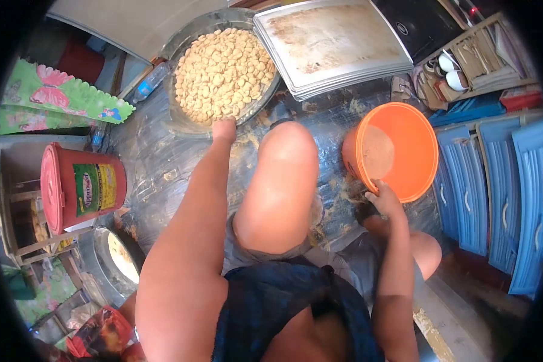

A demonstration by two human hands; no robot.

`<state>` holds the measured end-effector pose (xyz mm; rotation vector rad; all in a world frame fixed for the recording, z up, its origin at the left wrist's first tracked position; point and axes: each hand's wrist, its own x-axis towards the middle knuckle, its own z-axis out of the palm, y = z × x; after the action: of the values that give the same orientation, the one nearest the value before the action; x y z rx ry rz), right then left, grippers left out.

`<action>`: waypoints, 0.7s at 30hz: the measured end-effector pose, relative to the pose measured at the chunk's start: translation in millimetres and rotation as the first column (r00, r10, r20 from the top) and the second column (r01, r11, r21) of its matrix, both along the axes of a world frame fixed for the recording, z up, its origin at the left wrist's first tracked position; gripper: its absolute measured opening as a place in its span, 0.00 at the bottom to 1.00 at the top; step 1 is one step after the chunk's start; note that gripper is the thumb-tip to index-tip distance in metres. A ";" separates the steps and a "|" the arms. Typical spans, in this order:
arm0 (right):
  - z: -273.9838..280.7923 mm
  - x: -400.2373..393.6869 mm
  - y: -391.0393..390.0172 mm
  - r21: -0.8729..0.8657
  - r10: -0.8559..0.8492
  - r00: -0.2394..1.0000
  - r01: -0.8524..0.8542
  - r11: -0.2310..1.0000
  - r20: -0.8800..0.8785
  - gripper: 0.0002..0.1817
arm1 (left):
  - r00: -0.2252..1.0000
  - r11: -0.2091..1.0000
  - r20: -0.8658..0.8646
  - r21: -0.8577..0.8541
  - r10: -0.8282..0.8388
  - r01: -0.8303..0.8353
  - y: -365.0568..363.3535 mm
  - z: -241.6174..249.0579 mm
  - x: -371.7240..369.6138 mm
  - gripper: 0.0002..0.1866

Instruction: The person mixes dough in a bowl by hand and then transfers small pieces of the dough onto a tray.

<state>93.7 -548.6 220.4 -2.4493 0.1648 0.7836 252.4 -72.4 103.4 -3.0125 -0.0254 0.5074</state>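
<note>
A wide dark basin full of small pale dough-like pieces stands on the floor at the top. My left hand is at the basin's near rim, closed on it as far as its shape shows; the fingertips are hidden. At the right, an orange bucket stands tilted with its mouth towards me, and a brownish powdery patch shows inside. My right hand grips the bucket's near rim, with fingers bent over the edge.
Stacked metal trays lie at the top. A lidded red bucket stands left, near a basin with pale contents. Blue drawers line the right. A plastic bottle lies beside the dark basin.
</note>
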 end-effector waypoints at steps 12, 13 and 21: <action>-2.4 6.9 1.1 -0.026 0.083 0.996 -0.083 0.996 0.031 0.30 | 0.993 0.956 -0.116 -0.287 0.021 -0.053 -39.5 29.7 -115.3 0.15; 1.2 9.7 5.1 -0.013 0.085 0.996 -0.085 0.996 0.010 0.31 | 0.988 0.934 -0.153 -0.356 -0.019 -0.037 -34.4 31.1 -115.4 0.16; 27.7 10.3 13.8 -0.005 0.183 0.966 -0.186 0.983 0.181 0.32 | 0.888 0.095 -0.325 -0.923 0.325 -0.373 -89.5 82.3 -33.2 0.20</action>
<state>103.9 -534.8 248.1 -2.5338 -0.1387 0.6310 219.2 -161.9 185.7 -4.3385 -0.7684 0.9075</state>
